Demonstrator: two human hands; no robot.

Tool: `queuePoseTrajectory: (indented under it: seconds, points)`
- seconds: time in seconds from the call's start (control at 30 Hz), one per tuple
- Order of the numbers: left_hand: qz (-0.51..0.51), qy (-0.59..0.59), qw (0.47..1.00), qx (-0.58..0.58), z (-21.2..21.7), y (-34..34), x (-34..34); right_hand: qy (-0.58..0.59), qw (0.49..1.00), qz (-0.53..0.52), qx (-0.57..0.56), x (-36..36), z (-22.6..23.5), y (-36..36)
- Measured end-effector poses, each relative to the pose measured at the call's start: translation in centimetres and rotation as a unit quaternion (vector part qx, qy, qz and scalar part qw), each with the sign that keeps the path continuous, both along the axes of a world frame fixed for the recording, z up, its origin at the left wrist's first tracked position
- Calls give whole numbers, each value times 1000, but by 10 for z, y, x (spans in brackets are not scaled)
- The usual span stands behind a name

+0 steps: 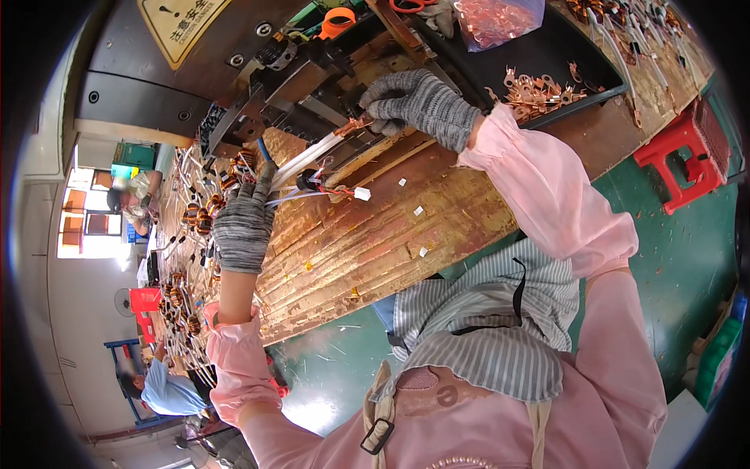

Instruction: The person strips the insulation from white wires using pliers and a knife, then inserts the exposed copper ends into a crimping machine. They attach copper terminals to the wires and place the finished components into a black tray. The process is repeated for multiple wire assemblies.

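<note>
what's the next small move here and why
Probably nudge the copper-coloured end of the white cables into line with the metal tooling, easing fingers clear of it: the right hand pinches that end close beside the tooling, while the left hand holds the cables further back, so both could guide it.

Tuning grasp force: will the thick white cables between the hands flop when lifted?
The thick white cables probably flex but stay fairly stiff: they run nearly straight from the left hand toward the right hand. Their covering looks smooth, so they may slip a little under a light pinch.
</note>
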State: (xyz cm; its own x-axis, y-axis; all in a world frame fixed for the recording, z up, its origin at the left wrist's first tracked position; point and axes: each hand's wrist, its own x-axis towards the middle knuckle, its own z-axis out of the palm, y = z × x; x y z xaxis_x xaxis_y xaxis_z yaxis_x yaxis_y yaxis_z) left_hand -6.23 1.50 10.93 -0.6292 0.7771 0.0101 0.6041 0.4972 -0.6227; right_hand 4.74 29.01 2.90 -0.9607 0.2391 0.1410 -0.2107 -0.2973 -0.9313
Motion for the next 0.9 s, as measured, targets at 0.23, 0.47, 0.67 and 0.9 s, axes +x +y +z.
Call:
queuePoseTrajectory:
  seconds: [0.23, 0.47, 0.67, 0.9]
  points:
    - [-4, 10, 1000, 7, 1, 4, -6, -22, 1000, 12, -6, -10, 7, 6]
    - [21, -16, 1000, 12, 0, 5, -9, 6, 1000, -6, 6, -14, -2, 7]
    - [35, -24, 999, 11, 2, 12, -4, 1, 999, -15, 31, -15, -2, 8]
    - [-21, 17, 1000, 8, -2, 2, -11, -39, 976, -92, 196, -3, 8, 17]
